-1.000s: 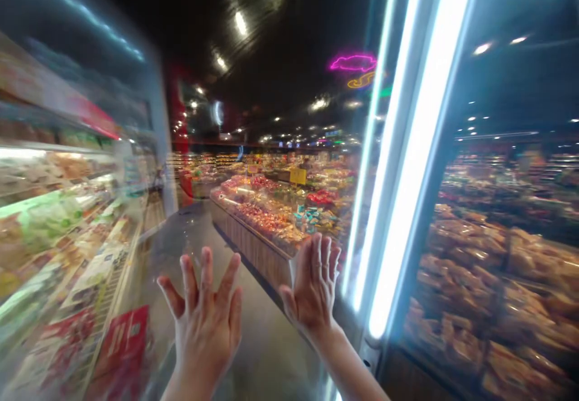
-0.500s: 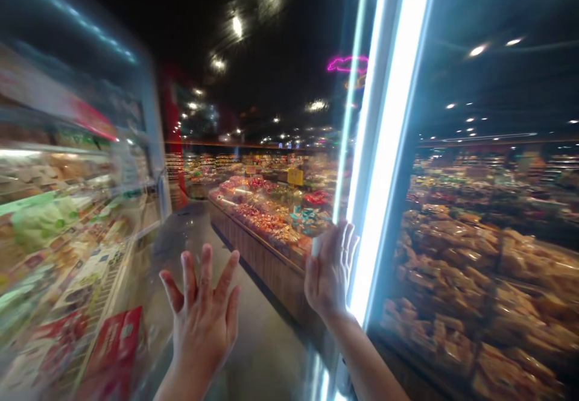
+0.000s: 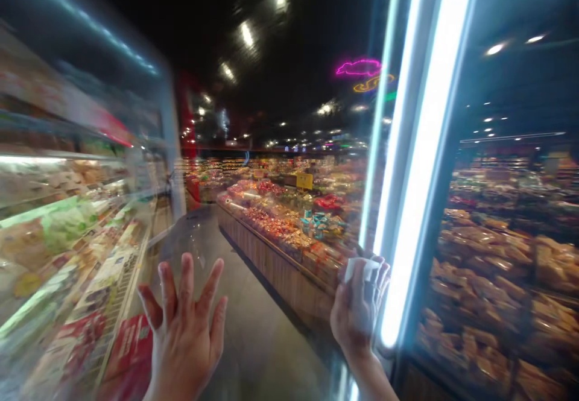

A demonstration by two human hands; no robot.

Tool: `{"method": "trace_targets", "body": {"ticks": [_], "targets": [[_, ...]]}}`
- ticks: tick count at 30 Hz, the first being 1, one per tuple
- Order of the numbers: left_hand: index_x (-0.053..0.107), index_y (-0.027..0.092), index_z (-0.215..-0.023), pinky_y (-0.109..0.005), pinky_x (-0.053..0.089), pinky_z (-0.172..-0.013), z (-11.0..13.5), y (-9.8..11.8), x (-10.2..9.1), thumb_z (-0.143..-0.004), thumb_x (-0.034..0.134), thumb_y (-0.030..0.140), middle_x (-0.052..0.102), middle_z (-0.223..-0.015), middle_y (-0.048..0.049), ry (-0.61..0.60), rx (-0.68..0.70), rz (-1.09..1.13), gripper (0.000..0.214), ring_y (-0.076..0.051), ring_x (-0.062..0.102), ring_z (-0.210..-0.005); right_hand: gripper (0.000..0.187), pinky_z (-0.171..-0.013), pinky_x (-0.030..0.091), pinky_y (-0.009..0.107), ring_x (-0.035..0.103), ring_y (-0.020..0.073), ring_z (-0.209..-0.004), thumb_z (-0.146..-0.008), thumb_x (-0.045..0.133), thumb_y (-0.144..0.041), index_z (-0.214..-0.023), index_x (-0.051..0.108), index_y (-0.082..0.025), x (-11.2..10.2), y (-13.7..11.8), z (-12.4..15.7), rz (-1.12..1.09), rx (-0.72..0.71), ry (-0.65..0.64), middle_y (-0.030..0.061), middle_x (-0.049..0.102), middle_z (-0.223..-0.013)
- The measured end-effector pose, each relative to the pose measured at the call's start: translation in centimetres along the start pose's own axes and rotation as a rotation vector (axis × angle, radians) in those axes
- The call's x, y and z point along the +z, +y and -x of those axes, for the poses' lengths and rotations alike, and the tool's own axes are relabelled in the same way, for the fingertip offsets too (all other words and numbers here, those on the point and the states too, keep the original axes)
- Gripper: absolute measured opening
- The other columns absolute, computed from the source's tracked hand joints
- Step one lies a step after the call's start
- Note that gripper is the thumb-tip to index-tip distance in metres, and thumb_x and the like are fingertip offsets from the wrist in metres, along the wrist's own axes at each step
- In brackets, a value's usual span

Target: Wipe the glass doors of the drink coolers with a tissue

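Out in front of me, my left hand (image 3: 186, 328) is raised with its fingers spread wide, holding nothing. My right hand (image 3: 355, 313) is upright beside the bright lit edge (image 3: 418, 190) of a glass door. Its fingers look curled, with a pale, white patch (image 3: 363, 267) at the fingertips. Glare and blur hide whether this is a held piece, a handle or a reflection. Through the glass panel (image 3: 488, 232) to the right, packaged goods show dimly.
On the left runs an open shelf (image 3: 113, 286) with packaged food and a red box (image 3: 129, 344) at its lower edge. A grey floor aisle (image 3: 253, 328) leads away. Beyond it stands a wood-sided bin (image 3: 271, 262) heaped with wrapped goods, with a yellow sign (image 3: 304, 180).
The lit door edge and my right hand have shifted right in view, and the right fingers look more curled. My left hand has moved slightly left and lower, still spread.
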State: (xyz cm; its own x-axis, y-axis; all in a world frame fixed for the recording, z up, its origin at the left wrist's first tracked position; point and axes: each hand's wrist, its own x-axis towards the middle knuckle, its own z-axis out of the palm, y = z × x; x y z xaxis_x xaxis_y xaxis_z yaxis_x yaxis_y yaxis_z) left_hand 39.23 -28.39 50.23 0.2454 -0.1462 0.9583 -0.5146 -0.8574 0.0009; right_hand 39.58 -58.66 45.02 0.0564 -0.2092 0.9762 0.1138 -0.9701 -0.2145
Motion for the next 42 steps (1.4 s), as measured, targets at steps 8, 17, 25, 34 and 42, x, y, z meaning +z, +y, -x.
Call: {"method": "trace_targets", "body": {"ticks": [8, 17, 25, 34, 42], "targets": [[0.013, 0.04, -0.163, -0.067, -0.007, -0.127, -0.2, -3.5, -1.9, -0.097, 0.059, 0.033, -0.006, -0.175, -0.0025, -0.022, 0.013, -0.021, 0.081, -0.034, -0.011, -0.161, 0.076, -0.123, 0.033, 0.065, 0.008, 0.0335, -0.161, -0.105, 0.026, -0.052, -0.167, 0.007, -0.012, 3.1, -13.2, 2.8, -0.004, -0.385, -0.175, 0.0141, 0.017, -0.173], [0.01, 0.038, -0.164, -0.066, -0.007, -0.127, 1.9, -11.1, -3.8, -0.097, 0.06, 0.031, -0.004, -0.175, -0.0019, -0.025, -0.03, -0.078, 0.085, -0.032, -0.008, -0.161, 0.08, -0.114, 0.022, 0.085, 0.003, 0.046, -0.159, -0.105, 0.026, -0.05, -0.165, -0.01, -0.013, 2.9, -13.8, -1.0, 0.011, 0.013, -0.051, 0.0189, 0.003, -0.173], [0.014, 0.04, -0.163, -0.059, -0.008, -0.13, 3.9, -16.8, -5.2, -0.097, 0.059, 0.026, 0.0, -0.175, 0.0025, 0.005, 0.0, -0.081, 0.082, -0.028, -0.006, -0.162, 0.086, -0.131, 0.0, 0.051, -0.001, 0.0323, -0.162, -0.104, 0.025, -0.06, -0.164, 0.006, -0.001, 5.1, -26.1, 3.4, -0.047, -0.701, -0.254, 0.0161, -0.001, -0.174], [0.014, 0.04, -0.163, -0.061, -0.005, -0.13, 4.5, -19.5, -5.9, -0.095, 0.058, 0.019, 0.001, -0.175, 0.0024, 0.016, 0.013, -0.133, 0.083, -0.029, -0.004, -0.162, 0.085, -0.131, 0.008, 0.054, -0.005, 0.0312, -0.162, -0.105, 0.036, -0.053, -0.164, 0.0, -0.004, 6.1, -30.3, -5.6, -0.015, -0.635, -0.158, 0.0141, -0.007, -0.173], [0.015, 0.033, -0.164, -0.057, -0.005, -0.132, 1.2, -20.7, -5.9, -0.09, 0.058, 0.012, 0.004, -0.175, -0.0017, 0.108, 0.126, -0.209, 0.088, -0.031, -0.002, -0.162, 0.09, -0.132, 0.014, 0.052, 0.004, 0.0295, -0.162, -0.102, 0.039, -0.063, -0.166, 0.006, -0.008, 7.2, -29.7, -12.5, -0.021, -0.89, -0.136, 0.0147, 0.009, -0.174]]}}
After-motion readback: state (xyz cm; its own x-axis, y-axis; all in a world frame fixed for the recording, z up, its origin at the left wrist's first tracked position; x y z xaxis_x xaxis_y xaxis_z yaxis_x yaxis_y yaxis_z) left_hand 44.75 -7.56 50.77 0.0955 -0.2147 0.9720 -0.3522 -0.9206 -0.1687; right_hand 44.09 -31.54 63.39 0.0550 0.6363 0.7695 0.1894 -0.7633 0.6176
